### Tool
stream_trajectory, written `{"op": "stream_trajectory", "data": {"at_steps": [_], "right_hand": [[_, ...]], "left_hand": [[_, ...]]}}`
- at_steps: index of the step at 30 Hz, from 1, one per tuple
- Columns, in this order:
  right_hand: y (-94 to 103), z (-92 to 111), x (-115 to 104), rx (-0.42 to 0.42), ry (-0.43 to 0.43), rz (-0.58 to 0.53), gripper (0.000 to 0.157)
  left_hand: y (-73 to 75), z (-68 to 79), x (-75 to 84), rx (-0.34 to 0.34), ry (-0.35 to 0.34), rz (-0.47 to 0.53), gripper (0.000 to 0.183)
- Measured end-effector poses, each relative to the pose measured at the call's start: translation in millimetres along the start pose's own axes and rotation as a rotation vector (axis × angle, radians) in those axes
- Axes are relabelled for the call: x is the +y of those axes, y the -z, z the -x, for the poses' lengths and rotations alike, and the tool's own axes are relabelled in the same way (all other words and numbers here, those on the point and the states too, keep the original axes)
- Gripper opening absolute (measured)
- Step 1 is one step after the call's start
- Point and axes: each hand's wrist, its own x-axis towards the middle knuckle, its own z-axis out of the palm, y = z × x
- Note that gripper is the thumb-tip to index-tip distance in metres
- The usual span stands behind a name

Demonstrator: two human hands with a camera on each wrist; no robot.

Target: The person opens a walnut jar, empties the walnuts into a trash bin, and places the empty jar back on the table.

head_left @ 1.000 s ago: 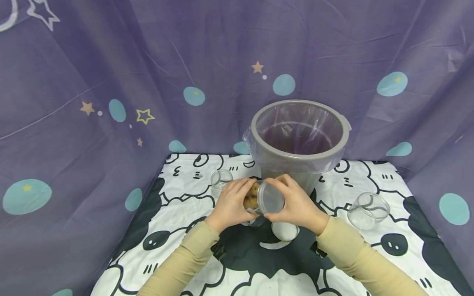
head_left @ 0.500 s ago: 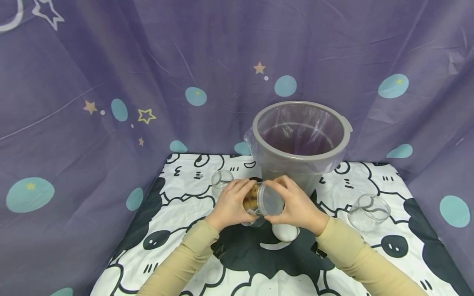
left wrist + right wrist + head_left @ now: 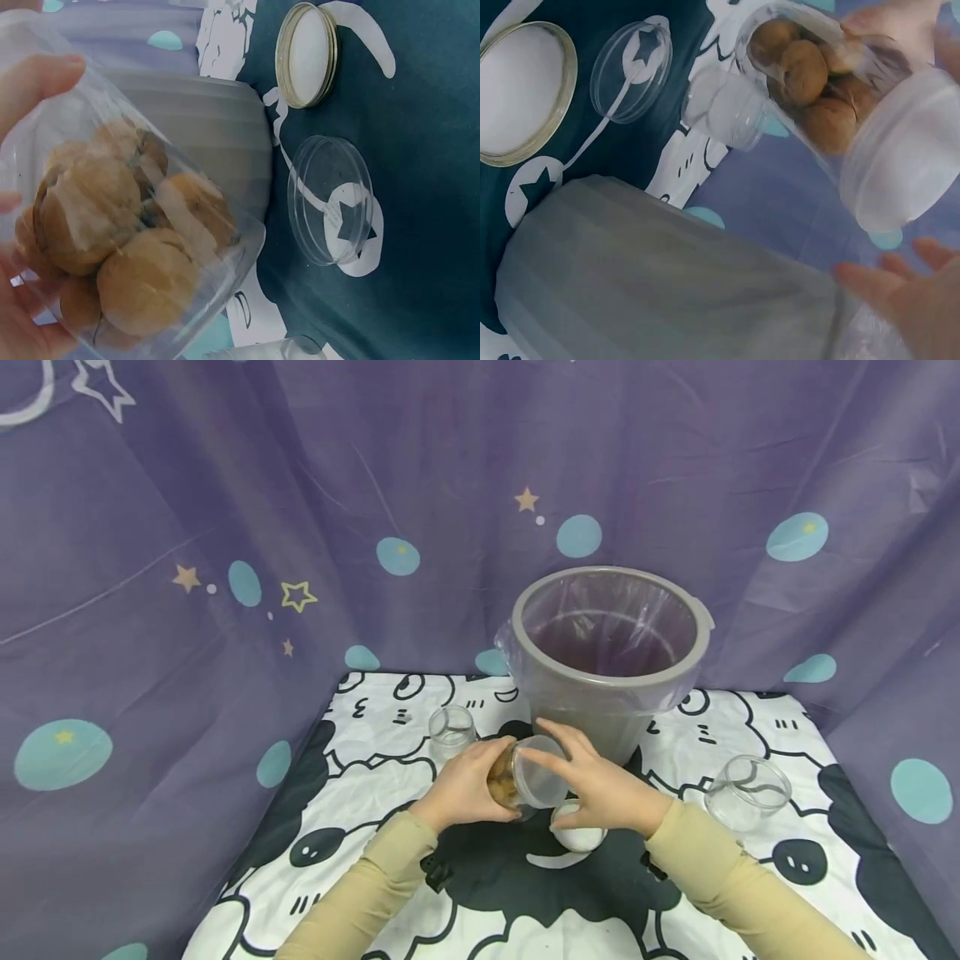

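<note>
My left hand (image 3: 467,785) grips a clear jar (image 3: 832,90) holding several round brown, walnut-like pieces (image 3: 150,281). The jar is tilted on its side, and a translucent lid (image 3: 543,774) on its end faces right. Beside that lid, my right hand (image 3: 607,789) has its fingers spread; the right wrist view shows them apart from it. On the cloth below the hands lies a white lid with a gold rim (image 3: 307,56). Near it sits a shallow clear round dish or lid (image 3: 330,199), mostly hidden by the jar in the head view.
A grey bin (image 3: 611,678) with a clear plastic liner stands just beyond the hands. One clear container (image 3: 452,727) stands at the back left, another (image 3: 747,789) at the right. A black-and-white patterned cloth (image 3: 360,827) covers the table; purple curtains (image 3: 450,460) surround it.
The fingers of my right hand have come off the jar's lid and spread. My left hand has tipped the jar slightly, shifting it a little down and left.
</note>
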Motion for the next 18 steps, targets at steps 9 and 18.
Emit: {"op": "stream_trajectory", "data": {"at_steps": [9,18], "right_hand": [[-1.4,0.1,-4.4,0.002,-0.391,-0.12,0.083],[-11.2,0.2,-7.4,0.115,-0.354,-0.022,0.077]], "left_hand": [[-7.1,-2.9,3.5,0.075,-0.061,-0.145,0.098],[-11.6,-2.2,5.1,0.059,-0.061,-0.187,0.099]]}}
